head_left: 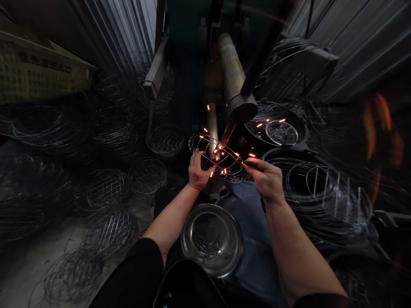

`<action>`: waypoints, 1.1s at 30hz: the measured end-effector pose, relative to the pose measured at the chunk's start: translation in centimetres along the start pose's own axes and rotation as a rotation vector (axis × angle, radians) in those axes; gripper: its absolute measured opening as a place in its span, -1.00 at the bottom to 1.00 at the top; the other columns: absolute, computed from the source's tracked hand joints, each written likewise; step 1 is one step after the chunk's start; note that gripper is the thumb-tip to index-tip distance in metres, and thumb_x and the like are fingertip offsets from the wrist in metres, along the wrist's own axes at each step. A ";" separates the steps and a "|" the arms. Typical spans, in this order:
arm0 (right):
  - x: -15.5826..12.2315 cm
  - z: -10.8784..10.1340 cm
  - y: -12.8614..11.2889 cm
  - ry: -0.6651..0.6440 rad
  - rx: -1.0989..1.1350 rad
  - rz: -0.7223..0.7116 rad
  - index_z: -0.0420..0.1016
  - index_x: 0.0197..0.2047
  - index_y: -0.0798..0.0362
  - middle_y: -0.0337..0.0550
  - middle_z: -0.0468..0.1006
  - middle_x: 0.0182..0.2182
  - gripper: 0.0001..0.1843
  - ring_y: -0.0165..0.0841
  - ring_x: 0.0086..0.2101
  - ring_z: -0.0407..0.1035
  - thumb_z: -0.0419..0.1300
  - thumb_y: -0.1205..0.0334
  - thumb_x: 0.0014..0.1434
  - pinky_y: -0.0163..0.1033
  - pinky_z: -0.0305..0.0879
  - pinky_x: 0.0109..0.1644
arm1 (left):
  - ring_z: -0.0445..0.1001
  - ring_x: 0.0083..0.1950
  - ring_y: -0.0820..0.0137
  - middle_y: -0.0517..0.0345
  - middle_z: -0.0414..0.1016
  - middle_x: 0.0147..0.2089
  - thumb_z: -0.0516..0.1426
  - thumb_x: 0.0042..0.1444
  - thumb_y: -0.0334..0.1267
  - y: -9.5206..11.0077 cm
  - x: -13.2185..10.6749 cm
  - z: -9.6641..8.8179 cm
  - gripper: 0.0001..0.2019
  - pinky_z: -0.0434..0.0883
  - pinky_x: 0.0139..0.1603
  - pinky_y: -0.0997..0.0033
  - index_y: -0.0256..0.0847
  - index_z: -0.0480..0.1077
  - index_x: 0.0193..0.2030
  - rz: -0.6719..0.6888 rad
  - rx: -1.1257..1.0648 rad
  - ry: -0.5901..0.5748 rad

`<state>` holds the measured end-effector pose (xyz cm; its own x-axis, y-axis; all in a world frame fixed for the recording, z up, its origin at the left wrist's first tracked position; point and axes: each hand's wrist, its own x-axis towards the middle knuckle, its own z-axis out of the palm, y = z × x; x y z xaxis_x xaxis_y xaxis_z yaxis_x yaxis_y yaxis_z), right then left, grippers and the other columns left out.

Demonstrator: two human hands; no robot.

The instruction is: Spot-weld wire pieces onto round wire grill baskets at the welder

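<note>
A round wire frame (229, 150) is held between my two hands at the electrodes of a spot welder (238, 77). Bright orange sparks fly from where the welder tip meets the wire. My left hand (198, 172) is closed on the frame's left side. On the right, my right hand (267, 175) pinches the rim of the same frame with thumb and fingers. Below them, a steel bowl (231, 252) sits at my lap with several short metal pieces (207, 247) inside.
Stacks of wire rings (321, 192) fill a container at the right. Behind it stands a dark basin holding a smaller bowl (281, 132). Several wire grids (107, 188) lie on the floor at left. A yellow plastic crate (41, 70) stands at far left.
</note>
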<state>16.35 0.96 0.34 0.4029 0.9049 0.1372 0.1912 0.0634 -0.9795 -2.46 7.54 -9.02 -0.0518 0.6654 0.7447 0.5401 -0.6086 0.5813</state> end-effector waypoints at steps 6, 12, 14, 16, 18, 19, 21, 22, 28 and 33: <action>-0.1 0.1 -0.7 -0.034 -0.006 -0.003 0.66 -0.40 0.03 -0.20 0.58 -0.49 -0.80 -0.35 -0.45 0.39 0.40 0.12 -0.13 -0.23 0.31 -0.36 | 0.44 0.15 0.12 -0.14 0.45 0.06 0.35 -0.09 -0.17 0.4 -0.2 -0.2 -0.38 0.39 0.19 0.06 -0.26 0.28 0.12 -0.074 -0.024 -0.021; 0.8 1.0 -1.3 -0.050 -0.009 -0.068 0.67 -0.32 0.01 -0.17 0.64 -0.37 -0.80 -0.28 -0.32 0.48 0.40 0.14 -0.07 -0.16 0.37 -0.18 | 0.46 0.10 0.14 -0.11 0.45 0.04 0.37 -0.13 -0.14 0.3 -0.1 -0.4 -0.33 0.40 0.17 0.06 -0.27 0.28 0.13 -0.154 -0.065 -0.013; 0.8 1.4 -1.5 -0.049 -0.014 -0.080 0.67 -0.33 0.02 -0.17 0.64 -0.37 -0.81 -0.28 -0.31 0.49 0.39 0.16 -0.06 -0.17 0.38 -0.17 | 0.46 0.09 0.15 -0.10 0.45 0.02 0.38 -0.14 -0.12 0.5 -0.1 -0.3 -0.32 0.42 0.14 0.07 -0.28 0.29 0.11 -0.182 -0.095 -0.001; 0.6 1.4 -1.8 -0.041 -0.019 -0.094 0.67 -0.34 0.03 -0.17 0.64 -0.38 -0.82 -0.29 -0.33 0.48 0.39 0.15 -0.06 -0.18 0.38 -0.19 | 0.47 0.05 0.17 -0.09 0.45 0.00 0.38 -0.14 -0.11 0.8 -0.2 -0.2 -0.34 0.44 0.10 0.11 -0.28 0.31 0.09 -0.214 -0.139 -0.009; 0.2 0.9 -1.9 -0.040 -0.025 -0.094 0.67 -0.32 0.03 -0.18 0.63 -0.38 -0.79 -0.32 -0.36 0.46 0.39 0.13 -0.05 -0.20 0.37 -0.23 | 0.49 0.01 0.21 -0.07 0.44 -0.02 0.38 -0.14 -0.10 1.1 -0.4 -0.1 -0.38 0.47 0.06 0.15 -0.27 0.33 0.06 -0.254 -0.178 -0.026; 0.1 0.5 -1.9 -0.055 -0.026 -0.077 0.66 -0.30 0.03 -0.18 0.62 -0.39 -0.77 -0.33 -0.37 0.45 0.39 0.12 -0.06 -0.20 0.37 -0.26 | 0.49 -0.01 0.23 -0.06 0.44 -0.03 0.38 -0.14 -0.10 1.2 -0.5 -0.1 -0.39 0.48 0.04 0.17 -0.26 0.34 0.04 -0.277 -0.195 -0.032; -0.1 -0.5 -1.8 -0.118 -0.007 -0.015 0.66 -0.28 0.03 -0.18 0.61 -0.42 -0.71 -0.35 -0.42 0.43 0.41 0.08 -0.09 -0.22 0.36 -0.32 | 0.49 -0.03 0.24 -0.05 0.43 -0.04 0.39 -0.17 -0.08 1.2 -0.7 -0.1 -0.37 0.48 0.03 0.18 -0.26 0.34 0.03 -0.312 -0.225 -0.033; -0.2 -1.0 -1.7 -0.153 0.011 0.017 0.66 -0.29 0.03 -0.18 0.60 -0.45 -0.70 -0.35 -0.44 0.43 0.42 0.07 -0.11 -0.22 0.36 -0.34 | 0.49 -0.03 0.24 -0.05 0.42 -0.04 0.40 -0.19 -0.08 1.1 -0.7 -0.1 -0.35 0.48 0.04 0.18 -0.27 0.34 0.04 -0.324 -0.242 -0.034; 0.7 -0.7 -3.4 -0.236 -0.020 -0.006 0.66 -0.38 0.05 -0.20 0.58 -0.51 -0.76 -0.36 -0.49 0.40 0.41 0.10 -0.13 -0.27 0.32 -0.42 | 0.50 -0.02 0.25 -0.03 0.45 -0.03 0.41 -0.23 -0.09 1.5 -1.3 -0.1 -0.32 0.45 0.07 0.17 -0.27 0.34 0.05 -0.456 -0.319 -0.047; 2.6 1.6 -5.5 -0.349 -0.163 -0.021 0.68 -0.36 0.06 -0.20 0.59 -0.54 -0.81 -0.33 -0.50 0.43 0.35 0.18 -0.10 -0.24 0.35 -0.41 | 0.52 -0.14 0.32 0.02 0.48 -0.11 0.42 -0.29 -0.13 1.8 -1.3 -0.6 -0.34 0.49 -0.08 0.27 -0.28 0.34 -0.02 -0.661 -0.402 -0.013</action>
<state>14.92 3.65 5.88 0.0739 0.9947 0.0711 0.3469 0.0412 -0.9370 -1.92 5.39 -8.76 -0.2458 0.9486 0.1995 0.0536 -0.1922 0.9799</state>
